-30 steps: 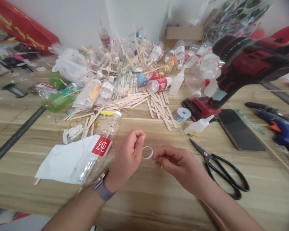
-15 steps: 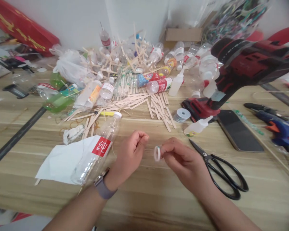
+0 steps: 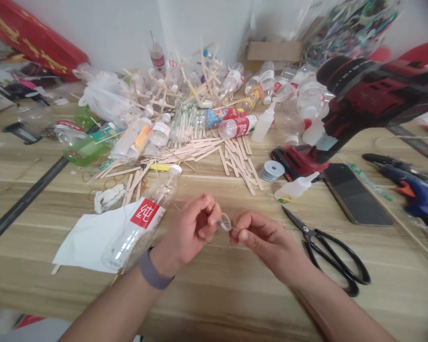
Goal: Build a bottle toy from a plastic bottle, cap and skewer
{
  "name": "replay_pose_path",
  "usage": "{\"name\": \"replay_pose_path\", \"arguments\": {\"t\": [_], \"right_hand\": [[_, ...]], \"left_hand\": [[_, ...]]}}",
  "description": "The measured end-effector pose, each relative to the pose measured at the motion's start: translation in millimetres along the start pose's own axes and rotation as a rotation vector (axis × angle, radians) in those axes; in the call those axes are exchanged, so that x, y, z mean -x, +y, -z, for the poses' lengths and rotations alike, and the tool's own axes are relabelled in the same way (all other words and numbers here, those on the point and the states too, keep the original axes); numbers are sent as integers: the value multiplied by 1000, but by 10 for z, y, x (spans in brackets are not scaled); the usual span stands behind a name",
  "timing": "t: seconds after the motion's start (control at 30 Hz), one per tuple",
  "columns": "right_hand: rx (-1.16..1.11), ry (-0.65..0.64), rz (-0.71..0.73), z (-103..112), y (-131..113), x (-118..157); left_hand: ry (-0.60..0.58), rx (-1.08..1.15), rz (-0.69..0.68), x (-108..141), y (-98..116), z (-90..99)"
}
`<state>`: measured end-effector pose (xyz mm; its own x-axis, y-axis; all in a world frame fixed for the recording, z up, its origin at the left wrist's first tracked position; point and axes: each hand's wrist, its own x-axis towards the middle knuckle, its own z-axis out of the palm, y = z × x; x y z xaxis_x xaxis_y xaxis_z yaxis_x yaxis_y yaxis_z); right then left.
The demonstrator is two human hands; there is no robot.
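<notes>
Between my two hands is a small whitish ring [image 3: 226, 222], like a plastic band, with a bluish spot on its edge. My left hand [image 3: 196, 230] is closed, fingers curled, and grips the ring at its left edge. From the ring's right side a thin wire or thread [image 3: 234, 229] runs to my right hand [image 3: 266, 240], which pinches it between thumb and forefinger. Black-handled scissors [image 3: 308, 232] lie right of my right hand. A clear plastic bottle [image 3: 128, 242] with a red label lies on white paper [image 3: 80, 244] left of my left hand.
Wooden sticks [image 3: 199, 149] and empty bottles [image 3: 237, 126] are heaped at the back. To the right stand a red drill [image 3: 371, 95], a wire spool [image 3: 272, 170] and a glue bottle [image 3: 296, 187]. A phone [image 3: 356, 194] and a blue glue gun [image 3: 419, 187] lie farther right.
My hands have come together. The ring, earlier held by my right hand alone, is now at my left fingers, and my right hand pinches the thin strand.
</notes>
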<state>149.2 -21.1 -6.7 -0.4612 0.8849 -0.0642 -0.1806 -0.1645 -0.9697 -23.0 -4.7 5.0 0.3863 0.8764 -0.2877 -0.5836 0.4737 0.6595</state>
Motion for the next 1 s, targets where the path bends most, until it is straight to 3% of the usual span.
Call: {"name": "replay_pose_path", "arguments": {"t": [0.1,0.17,0.37,0.47,0.63,1.0], "right_hand": [[-10,69,95,-4,24,13],[-64,81,69,3,41,21],[-177,-98,-69,-7,44,30],[-86,-55,-109,-50,12,25],[87,-17,-171,-98,-33,18],[286,9,-160,-105,2,18]], "left_hand": [[5,-64,-13,19,-31,-17],[7,-143,-7,29,-60,-24],[-28,-331,-6,42,-142,5],[-36,-541,-17,55,-140,23],[-45,-1018,-192,79,-106,10],[-92,-1316,-258,64,-145,15]]}}
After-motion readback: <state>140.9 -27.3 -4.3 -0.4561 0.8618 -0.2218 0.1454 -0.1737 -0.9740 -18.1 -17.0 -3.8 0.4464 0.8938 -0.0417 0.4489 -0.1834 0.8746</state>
